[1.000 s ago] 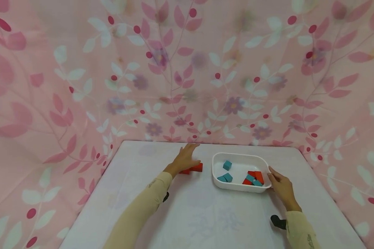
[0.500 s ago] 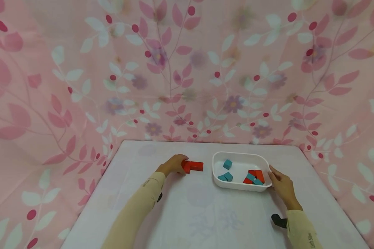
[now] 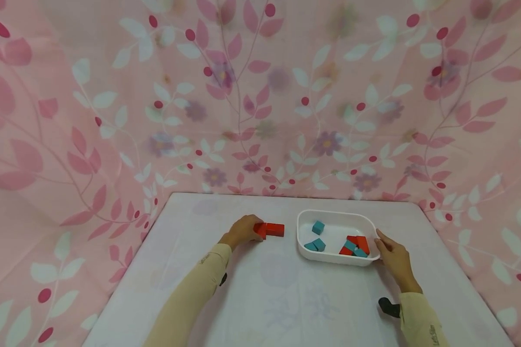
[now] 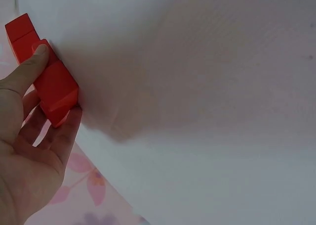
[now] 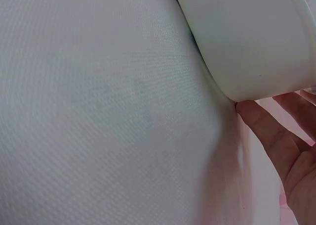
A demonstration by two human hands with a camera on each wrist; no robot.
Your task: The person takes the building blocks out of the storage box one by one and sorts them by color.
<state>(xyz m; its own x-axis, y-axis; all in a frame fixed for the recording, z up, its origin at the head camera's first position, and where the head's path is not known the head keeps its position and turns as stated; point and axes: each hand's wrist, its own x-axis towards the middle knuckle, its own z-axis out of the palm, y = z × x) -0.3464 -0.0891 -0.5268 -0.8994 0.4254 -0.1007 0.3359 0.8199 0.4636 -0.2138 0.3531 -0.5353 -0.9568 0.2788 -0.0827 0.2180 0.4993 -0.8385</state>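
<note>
At the left of the table my left hand (image 3: 244, 228) pinches red blocks (image 3: 260, 230), the thumb on one side and fingers (image 4: 69, 131) round the far end in the left wrist view. Another red block (image 3: 275, 230) adjoins them on the right, in line. My right hand (image 3: 395, 258) holds the right end of a white tray (image 3: 330, 259), thumb at the rim. In the right wrist view its fingertips (image 5: 249, 110) touch the tray's lower outer wall. Teal blocks (image 3: 318, 227) and red blocks (image 3: 362, 245) lie inside the tray.
A white cloth covers the table (image 3: 260, 299). Its far edge meets a pink floral curtain (image 3: 252, 96) that also hangs at both sides. A gap of table separates the red blocks from the tray.
My left hand has come down and left from above the red blocks to grip their left end. The lower red piece now stands closer in line with the other. Right hand and tray stay put.
</note>
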